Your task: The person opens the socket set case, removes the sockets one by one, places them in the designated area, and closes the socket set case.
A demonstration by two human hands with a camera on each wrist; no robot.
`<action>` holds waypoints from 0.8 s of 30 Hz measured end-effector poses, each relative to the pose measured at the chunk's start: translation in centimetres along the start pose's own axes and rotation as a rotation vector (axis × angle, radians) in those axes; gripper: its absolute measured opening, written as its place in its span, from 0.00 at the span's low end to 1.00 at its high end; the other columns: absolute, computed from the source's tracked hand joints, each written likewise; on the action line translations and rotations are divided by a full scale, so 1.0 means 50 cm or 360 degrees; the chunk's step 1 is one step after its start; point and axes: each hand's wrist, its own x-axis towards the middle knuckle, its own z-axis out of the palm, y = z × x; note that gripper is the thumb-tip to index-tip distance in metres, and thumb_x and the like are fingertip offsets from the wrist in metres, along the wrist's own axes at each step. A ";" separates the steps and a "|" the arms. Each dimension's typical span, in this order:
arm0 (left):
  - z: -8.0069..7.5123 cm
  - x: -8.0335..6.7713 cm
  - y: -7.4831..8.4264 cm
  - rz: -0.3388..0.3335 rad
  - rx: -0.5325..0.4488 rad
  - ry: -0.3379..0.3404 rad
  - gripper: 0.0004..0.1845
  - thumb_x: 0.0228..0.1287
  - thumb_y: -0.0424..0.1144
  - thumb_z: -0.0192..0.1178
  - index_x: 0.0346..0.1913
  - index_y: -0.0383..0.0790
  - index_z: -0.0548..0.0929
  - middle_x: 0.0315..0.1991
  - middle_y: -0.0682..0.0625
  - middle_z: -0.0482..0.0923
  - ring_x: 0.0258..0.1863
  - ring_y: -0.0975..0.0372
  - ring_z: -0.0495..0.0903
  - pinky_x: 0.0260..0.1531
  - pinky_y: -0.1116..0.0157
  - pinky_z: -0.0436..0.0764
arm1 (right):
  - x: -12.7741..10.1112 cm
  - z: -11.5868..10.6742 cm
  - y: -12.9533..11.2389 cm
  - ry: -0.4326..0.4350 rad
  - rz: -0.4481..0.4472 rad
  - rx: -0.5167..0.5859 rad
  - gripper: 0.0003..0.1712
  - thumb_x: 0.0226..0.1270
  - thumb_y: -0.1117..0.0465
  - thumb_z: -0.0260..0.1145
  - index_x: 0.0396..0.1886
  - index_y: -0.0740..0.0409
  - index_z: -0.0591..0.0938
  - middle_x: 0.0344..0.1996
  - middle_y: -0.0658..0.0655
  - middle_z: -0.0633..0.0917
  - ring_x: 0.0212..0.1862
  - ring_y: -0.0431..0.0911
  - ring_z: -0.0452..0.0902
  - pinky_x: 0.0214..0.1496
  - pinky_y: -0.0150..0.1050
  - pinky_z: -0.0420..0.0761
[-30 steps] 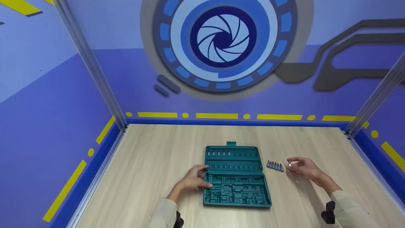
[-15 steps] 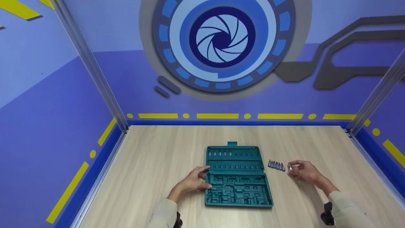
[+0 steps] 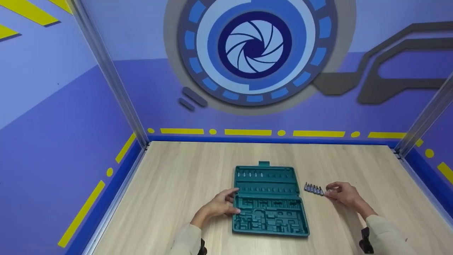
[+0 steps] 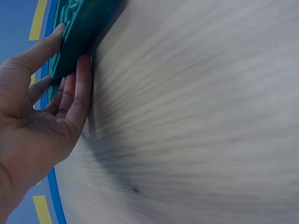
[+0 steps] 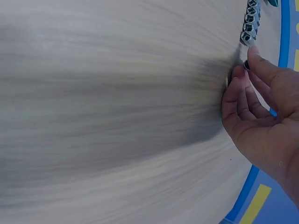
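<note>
An open green tool case (image 3: pixel 270 215) lies flat on the table, its lid side away from me. My left hand (image 3: pixel 220 205) grips the case's left edge near the hinge. In the left wrist view the thumb (image 4: pixel 49 46) lies on the rim, with the other fingers against the outer side. A row of several socket bits (image 3: pixel 314 188) stands right of the case. Just right of that row, my right hand (image 3: pixel 344 194) pinches a small metal socket bit (image 5: pixel 246 65) between thumb and fingers, mostly hidden by them.
A few small silver bits (image 3: pixel 250 174) sit in the left slots of the case lid. The wooden table (image 3: pixel 177 177) is bounded by a blue back wall (image 3: pixel 141 95) and side walls with metal posts (image 3: pixel 109 74).
My right hand has come slightly closer to the row of bits, and its socket bit, visible before, is now mostly covered. The left hand stays on the case. The head view has shifted slightly.
</note>
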 end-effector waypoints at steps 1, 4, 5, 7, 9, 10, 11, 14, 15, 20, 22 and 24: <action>-0.001 -0.001 0.000 -0.0006 0.0000 -0.0001 0.45 0.58 0.28 0.73 0.77 0.35 0.63 0.60 0.37 0.71 0.58 0.50 0.71 0.49 0.59 0.80 | 0.000 0.002 0.000 0.0014 -0.0007 -0.0002 0.22 0.73 0.66 0.65 0.59 0.78 0.76 0.42 0.70 0.87 0.37 0.45 0.82 0.35 0.35 0.81; -0.002 -0.003 0.002 -0.0033 -0.0017 0.0006 0.45 0.58 0.28 0.73 0.78 0.37 0.63 0.59 0.37 0.71 0.57 0.50 0.72 0.45 0.59 0.82 | -0.001 0.010 -0.002 0.0063 -0.0035 -0.0022 0.21 0.73 0.66 0.65 0.59 0.77 0.77 0.42 0.71 0.88 0.36 0.46 0.82 0.33 0.33 0.80; -0.001 -0.004 0.003 -0.0036 -0.0016 0.0007 0.45 0.58 0.28 0.73 0.78 0.37 0.63 0.59 0.37 0.71 0.56 0.51 0.72 0.45 0.59 0.83 | 0.000 0.011 -0.001 0.0078 -0.0041 -0.0027 0.21 0.73 0.66 0.65 0.59 0.77 0.77 0.42 0.71 0.88 0.35 0.46 0.81 0.33 0.33 0.80; 0.001 -0.003 0.004 -0.0046 -0.0027 0.0006 0.45 0.58 0.28 0.73 0.78 0.37 0.63 0.58 0.37 0.71 0.55 0.51 0.72 0.43 0.58 0.84 | 0.000 0.012 0.002 0.0099 -0.0045 -0.0043 0.21 0.73 0.65 0.65 0.59 0.76 0.77 0.42 0.72 0.87 0.35 0.46 0.80 0.32 0.32 0.78; 0.003 -0.002 0.004 -0.0048 -0.0034 0.0005 0.45 0.58 0.28 0.73 0.78 0.37 0.63 0.58 0.37 0.71 0.54 0.52 0.73 0.42 0.58 0.84 | 0.001 0.013 0.005 0.0106 -0.0045 -0.0058 0.22 0.73 0.65 0.65 0.59 0.76 0.77 0.43 0.72 0.87 0.35 0.46 0.80 0.32 0.31 0.77; 0.003 -0.002 0.003 -0.0049 -0.0035 0.0005 0.45 0.58 0.28 0.73 0.78 0.37 0.63 0.58 0.37 0.71 0.54 0.52 0.73 0.42 0.58 0.84 | 0.001 0.013 0.006 0.0103 -0.0046 -0.0064 0.22 0.73 0.65 0.65 0.59 0.76 0.76 0.43 0.73 0.87 0.36 0.46 0.79 0.32 0.31 0.77; 0.003 -0.002 0.003 -0.0046 -0.0032 0.0004 0.45 0.58 0.28 0.73 0.78 0.37 0.63 0.58 0.37 0.71 0.54 0.52 0.73 0.42 0.58 0.84 | 0.001 0.014 0.006 0.0102 -0.0046 -0.0072 0.22 0.73 0.64 0.65 0.60 0.75 0.76 0.44 0.73 0.87 0.36 0.46 0.79 0.32 0.31 0.77; 0.003 -0.002 0.002 -0.0047 -0.0030 0.0014 0.45 0.58 0.28 0.73 0.78 0.38 0.63 0.58 0.37 0.71 0.55 0.51 0.73 0.42 0.58 0.84 | 0.001 0.014 0.006 0.0092 -0.0049 -0.0089 0.22 0.74 0.63 0.64 0.61 0.75 0.76 0.45 0.73 0.86 0.37 0.47 0.80 0.33 0.31 0.77; 0.002 -0.003 0.003 -0.0051 -0.0029 0.0018 0.45 0.59 0.28 0.73 0.78 0.38 0.63 0.58 0.37 0.71 0.55 0.51 0.73 0.43 0.57 0.84 | 0.002 0.014 0.005 0.0090 -0.0053 -0.0092 0.22 0.74 0.63 0.64 0.61 0.74 0.76 0.45 0.73 0.86 0.38 0.47 0.80 0.33 0.31 0.77; 0.000 -0.003 0.004 -0.0076 -0.0021 0.0031 0.45 0.59 0.28 0.73 0.78 0.39 0.64 0.59 0.37 0.71 0.55 0.52 0.73 0.43 0.56 0.85 | 0.002 0.016 0.003 0.0064 -0.0061 -0.0068 0.22 0.76 0.64 0.61 0.62 0.75 0.76 0.44 0.71 0.86 0.38 0.47 0.78 0.33 0.31 0.77; 0.001 -0.001 0.003 -0.0079 -0.0019 0.0028 0.45 0.59 0.29 0.73 0.78 0.40 0.64 0.59 0.38 0.71 0.55 0.52 0.73 0.43 0.57 0.84 | 0.001 0.016 0.003 0.0059 -0.0053 -0.0059 0.22 0.77 0.64 0.61 0.62 0.75 0.76 0.43 0.69 0.86 0.37 0.46 0.78 0.33 0.31 0.76; 0.003 0.000 0.001 -0.0075 -0.0027 0.0025 0.45 0.59 0.29 0.73 0.78 0.40 0.64 0.59 0.38 0.71 0.55 0.52 0.72 0.42 0.59 0.83 | 0.000 0.015 0.004 0.0058 -0.0042 -0.0057 0.22 0.77 0.64 0.60 0.63 0.75 0.75 0.42 0.68 0.86 0.37 0.46 0.78 0.33 0.31 0.76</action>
